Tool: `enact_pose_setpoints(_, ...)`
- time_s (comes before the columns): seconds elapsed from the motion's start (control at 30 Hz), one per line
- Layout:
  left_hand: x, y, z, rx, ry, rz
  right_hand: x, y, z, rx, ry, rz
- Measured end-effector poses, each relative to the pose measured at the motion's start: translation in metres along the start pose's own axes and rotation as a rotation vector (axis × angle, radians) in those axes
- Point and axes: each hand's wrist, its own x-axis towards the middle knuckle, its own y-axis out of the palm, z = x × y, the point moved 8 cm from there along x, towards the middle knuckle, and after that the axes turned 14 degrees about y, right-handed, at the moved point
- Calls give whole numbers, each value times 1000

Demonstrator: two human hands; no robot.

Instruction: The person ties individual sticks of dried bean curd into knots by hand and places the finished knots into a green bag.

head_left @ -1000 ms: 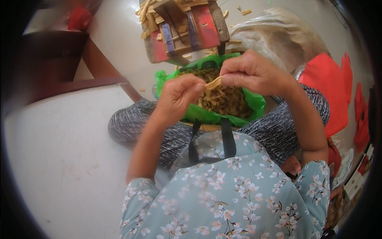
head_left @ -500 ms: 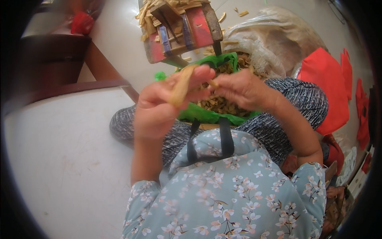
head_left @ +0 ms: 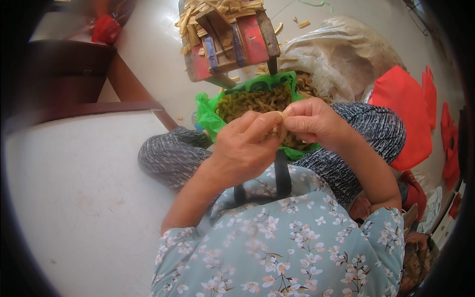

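Over my lap, both hands meet at their fingertips. Between them sits a small tan-yellow strip, mostly hidden by the fingers. My left hand is closed, thumb and forefinger pinching the strip, its back turned up. From the right, my right hand pinches the same strip between thumb and bent forefinger. Just below and beyond the hands is an open green plastic bag filled with many brownish, curled or knotted pieces.
Ahead stands a small red-topped wooden stool, with yellow strips and a dark wooden block on it. A clear plastic sack lies far right, near a red bag. A white surface extends at left.
My left hand has turned over and moved right and down to meet the right hand. The strip looped over its fingers is now mostly hidden. My right hand has shifted slightly right.
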Motion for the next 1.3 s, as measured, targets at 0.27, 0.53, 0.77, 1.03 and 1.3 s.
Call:
enact_pose_setpoints(0.27,-8,-16,0,412,-16,-204,6,18,4,469,-145,104)
enact_pose_setpoints(0.53,-22,-25,-7,661,-23,-360,13,36,0,436,-124,232)
enact_pose_setpoints(0.77,-20,-17,15,300,-146,-229,13,19,-2,274,-166,-21)
enact_pose_setpoints(1.03,-40,7,26,209,-301,-178,22,-18,-4,39,-289,-377)
enact_pose_setpoints(1.3,-32,21,15,171,-210,-106,36,-23,-24,186,-259,-203)
